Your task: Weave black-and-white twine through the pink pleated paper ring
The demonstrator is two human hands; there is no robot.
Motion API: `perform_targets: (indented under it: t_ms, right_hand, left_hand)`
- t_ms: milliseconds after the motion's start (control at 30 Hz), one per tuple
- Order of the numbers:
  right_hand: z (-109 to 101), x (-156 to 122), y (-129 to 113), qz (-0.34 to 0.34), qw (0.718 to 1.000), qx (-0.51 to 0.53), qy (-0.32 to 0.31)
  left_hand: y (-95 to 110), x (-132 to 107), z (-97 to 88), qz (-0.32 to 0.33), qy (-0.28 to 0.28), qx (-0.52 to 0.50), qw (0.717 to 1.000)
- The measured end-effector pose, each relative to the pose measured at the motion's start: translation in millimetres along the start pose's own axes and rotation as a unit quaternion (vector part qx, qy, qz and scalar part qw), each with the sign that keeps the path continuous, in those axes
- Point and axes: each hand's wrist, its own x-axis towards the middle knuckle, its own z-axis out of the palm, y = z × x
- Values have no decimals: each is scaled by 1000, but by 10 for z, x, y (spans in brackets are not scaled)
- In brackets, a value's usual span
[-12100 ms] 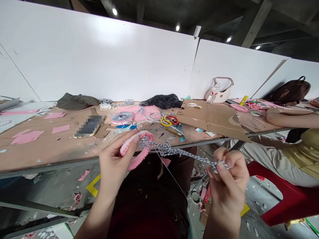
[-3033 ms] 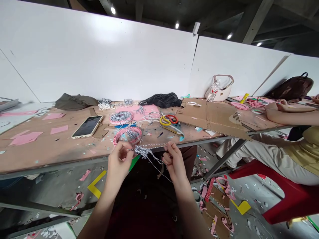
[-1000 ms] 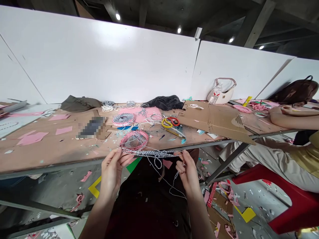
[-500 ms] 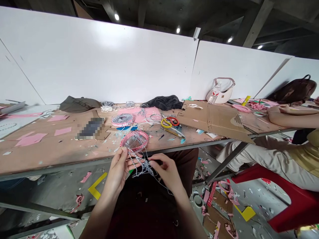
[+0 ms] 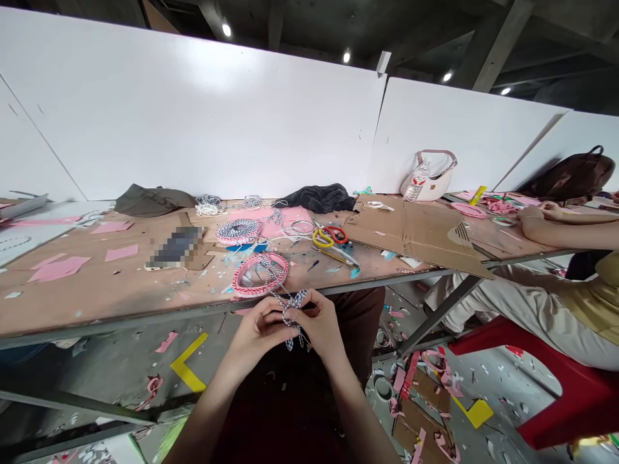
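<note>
A bunched black-and-white cord (image 5: 296, 299) is held between my two hands, just in front of the table edge. My left hand (image 5: 264, 325) pinches it from the left with bent fingers. Close beside it, my right hand (image 5: 316, 319) grips the bundle between thumb and fingers. Loose strands hang below the fingertips. From the bundle, cord runs up to a pink ring (image 5: 236, 281) on the table edge, and more cord crosses inside that ring. Behind lies a second pink ring wound with cord (image 5: 238, 231).
Yellow-handled scissors (image 5: 322, 238) and red-handled ones (image 5: 338, 233) lie right of the rings. A phone (image 5: 174, 248), a cap (image 5: 153, 200), dark cloth (image 5: 319, 198) and cardboard (image 5: 420, 229) are on the table (image 5: 116, 290). Another person's arm (image 5: 570, 229) rests at right; a red stool (image 5: 536, 386) stands below.
My hands have drawn together, the left moving right and down from the ring. The spread cord strands are now gathered into a compact bundle between my fingers.
</note>
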Motion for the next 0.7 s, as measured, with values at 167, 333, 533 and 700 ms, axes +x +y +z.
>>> perform_targets:
  t_ms: [167, 333, 533, 700]
  right_hand:
    - [-117, 73, -21, -5, 1000, 26, 8]
    - [-403, 193, -125, -11, 995, 89, 52]
    - [-443, 281, -162, -29, 988, 129, 75]
    - [-442, 333, -117, -56, 982, 138, 114]
  left_hand:
    - [39, 11, -85, 5, 34, 27, 999]
    - [161, -83, -372, -6, 87, 20, 996]
    - [254, -171, -509, -14, 124, -119, 985]
    - [311, -207, -601, -61, 148, -208, 965]
